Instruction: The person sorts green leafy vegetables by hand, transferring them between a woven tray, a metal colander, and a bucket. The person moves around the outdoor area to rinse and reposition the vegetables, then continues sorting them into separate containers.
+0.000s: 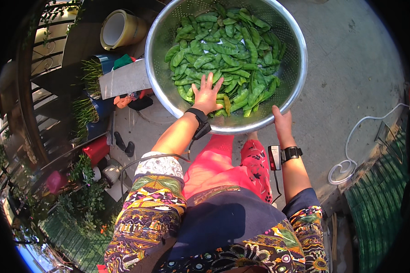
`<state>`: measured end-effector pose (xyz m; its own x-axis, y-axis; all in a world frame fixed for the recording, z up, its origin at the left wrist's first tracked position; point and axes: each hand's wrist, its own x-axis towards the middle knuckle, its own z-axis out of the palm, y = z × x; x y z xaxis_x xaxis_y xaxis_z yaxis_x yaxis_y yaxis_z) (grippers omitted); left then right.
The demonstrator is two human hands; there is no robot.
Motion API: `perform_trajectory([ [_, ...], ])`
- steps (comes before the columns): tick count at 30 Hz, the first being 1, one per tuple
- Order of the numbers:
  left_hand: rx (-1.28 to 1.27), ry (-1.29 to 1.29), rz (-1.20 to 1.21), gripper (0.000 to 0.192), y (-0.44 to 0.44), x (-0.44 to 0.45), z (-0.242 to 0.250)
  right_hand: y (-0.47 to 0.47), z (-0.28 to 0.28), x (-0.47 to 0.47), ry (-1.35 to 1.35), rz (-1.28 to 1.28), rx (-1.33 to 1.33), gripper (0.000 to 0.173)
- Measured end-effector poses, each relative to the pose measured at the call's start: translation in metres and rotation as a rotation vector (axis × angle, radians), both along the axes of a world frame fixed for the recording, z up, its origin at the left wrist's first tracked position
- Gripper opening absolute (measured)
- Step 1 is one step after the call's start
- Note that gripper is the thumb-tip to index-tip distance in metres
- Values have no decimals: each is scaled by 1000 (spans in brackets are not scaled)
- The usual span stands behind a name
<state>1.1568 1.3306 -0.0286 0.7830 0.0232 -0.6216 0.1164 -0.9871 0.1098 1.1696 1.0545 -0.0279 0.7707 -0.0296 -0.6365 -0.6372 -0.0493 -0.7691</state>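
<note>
A wide perforated metal colander (pixel 295 85) is in front of me, with a layer of flat green bean pods (pixel 225 54) spread over its bottom. White patches show between some pods. My left hand (pixel 207 97) reaches over the near rim with its fingers spread, and its palm and fingertips rest on or just above the pods at the near left. My right hand (pixel 283 124) grips the rim at the near right, thumb on the inner side and the other fingers hidden beneath. Each wrist wears a black strap with a small cabled device.
A pale bucket (pixel 114 29) lies tilted at the upper left, near a grey board (pixel 123 79) and blue planters of green shoots (pixel 85 111). Dark slippers (pixel 124 145) and a red container (pixel 96 150) are at left. A white hose (pixel 350 150) curls on the concrete floor at right.
</note>
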Motion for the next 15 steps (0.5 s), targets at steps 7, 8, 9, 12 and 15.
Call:
perform_trajectory([
  [7, -43, -146, -87, 72, 15, 30, -23, -3, -2, -1, 15, -6, 33, 26],
  [8, -34, -176, -106, 60, 20, 33, -25, -3, -2, -1, 13, 5, 25, 25],
  [9, -27, -223, -122, 49, 25, 36, -26, -3, -2, -1, 13, 18, 19, 25],
  [12, -188, -197, 281, 30, 50, 40, -20, -4, -4, -1, 32, 26, -7, 25],
  [15, -43, -262, 391, 32, 73, 49, -9, -6, -6, -1, 27, 31, -10, 24],
])
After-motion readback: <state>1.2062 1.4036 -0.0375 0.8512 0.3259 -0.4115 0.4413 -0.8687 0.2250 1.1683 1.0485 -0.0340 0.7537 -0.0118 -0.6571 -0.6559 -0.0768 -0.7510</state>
